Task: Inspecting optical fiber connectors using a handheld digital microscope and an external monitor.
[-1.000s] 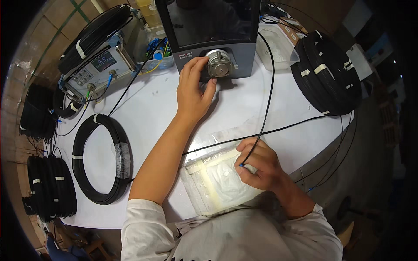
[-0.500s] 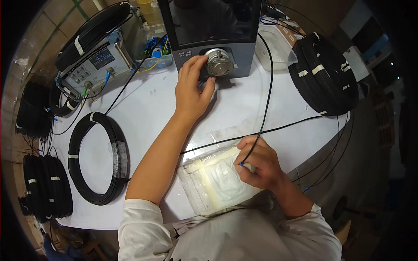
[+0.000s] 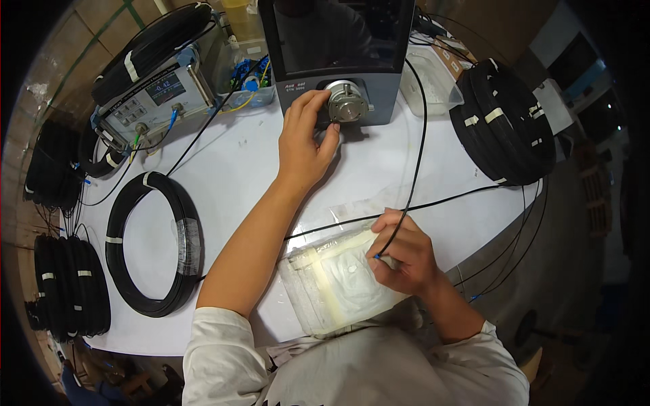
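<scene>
A: What did the thin black cable (image 3: 414,142) look like at that point?

B: Slender and glossy, with a small blue tip; the right hand (image 3: 405,254) had it pinched just behind that tip, fingers closed on it, over the white cloth pad wrapped in clear plastic (image 3: 338,287) at the near edge of the white table (image 3: 230,162); from there the cable ran up the table past the dark grey box-shaped machine (image 3: 338,61).

A: And the left hand (image 3: 303,145)?

B: Well apart from the right; its fingers were wrapped around the round silver metal fitting (image 3: 348,108) on the machine's front.

A: What could have gone wrong?

B: I judged the tip might have slipped from so small a pinch; the slack could have snagged on the large taped black cable coil (image 3: 508,125) to the right, or kinked.
</scene>
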### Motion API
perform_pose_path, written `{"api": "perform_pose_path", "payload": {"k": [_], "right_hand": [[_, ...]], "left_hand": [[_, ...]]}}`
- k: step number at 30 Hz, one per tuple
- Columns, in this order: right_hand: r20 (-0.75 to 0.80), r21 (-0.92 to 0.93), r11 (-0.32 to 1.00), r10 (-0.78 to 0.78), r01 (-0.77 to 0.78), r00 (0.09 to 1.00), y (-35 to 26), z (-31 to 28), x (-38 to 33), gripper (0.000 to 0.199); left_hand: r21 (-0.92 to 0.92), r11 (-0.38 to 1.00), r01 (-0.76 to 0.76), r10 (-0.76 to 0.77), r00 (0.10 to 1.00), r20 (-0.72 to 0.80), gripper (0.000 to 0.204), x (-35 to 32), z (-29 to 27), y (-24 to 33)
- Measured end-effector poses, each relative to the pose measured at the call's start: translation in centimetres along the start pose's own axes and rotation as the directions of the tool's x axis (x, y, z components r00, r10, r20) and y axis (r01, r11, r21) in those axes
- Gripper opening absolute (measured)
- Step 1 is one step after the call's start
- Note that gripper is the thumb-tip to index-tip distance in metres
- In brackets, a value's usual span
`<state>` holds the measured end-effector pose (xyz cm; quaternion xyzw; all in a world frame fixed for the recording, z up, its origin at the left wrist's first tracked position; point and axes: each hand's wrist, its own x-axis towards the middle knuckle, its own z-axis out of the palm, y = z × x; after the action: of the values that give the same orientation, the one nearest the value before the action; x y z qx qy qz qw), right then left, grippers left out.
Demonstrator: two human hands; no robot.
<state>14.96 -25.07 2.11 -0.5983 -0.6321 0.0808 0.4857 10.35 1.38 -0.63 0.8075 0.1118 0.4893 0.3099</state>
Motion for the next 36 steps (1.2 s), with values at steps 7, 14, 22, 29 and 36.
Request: {"api": "perform_pose_path", "payload": {"k": [7, 14, 22, 29, 36], "right_hand": [[-0.029, -0.031, 0.999, -0.023, 0.022, 0.999, 0.2, 0.3, 0.0, 0.008], [-0.061, -0.015, 1.000, -0.008, 0.008, 0.998, 0.1, 0.3, -0.3, 0.010], [-0.044, -0.027, 0.999, -0.026, 0.025, 0.999, 0.2, 0.3, 0.1, 0.010], [-0.057, -0.023, 1.000, 0.019, -0.020, 0.998, 0.2, 0.4, -0.4, 0.010], [-0.040, -0.021, 1.000, -0.008, 0.007, 0.999, 0.1, 0.3, -0.5, 0.011]], "left_hand": [[0.022, 1.000, -0.002, 0.002, 1.000, 0.000, 0.053, -0.2, 0.1, 0.1], [0.005, 1.000, 0.020, -0.020, 1.000, -0.001, 0.056, -0.4, 0.1, -0.1], [0.017, 1.000, 0.024, -0.024, 1.000, 0.011, 0.053, 0.1, -0.2, 0.2], [-0.006, 0.999, 0.042, -0.042, 0.999, 0.029, 0.053, -0.3, -0.1, 0.2], [0.005, 0.999, 0.034, -0.034, 0.999, 0.023, 0.053, -0.4, 0.0, 0.3]]}}
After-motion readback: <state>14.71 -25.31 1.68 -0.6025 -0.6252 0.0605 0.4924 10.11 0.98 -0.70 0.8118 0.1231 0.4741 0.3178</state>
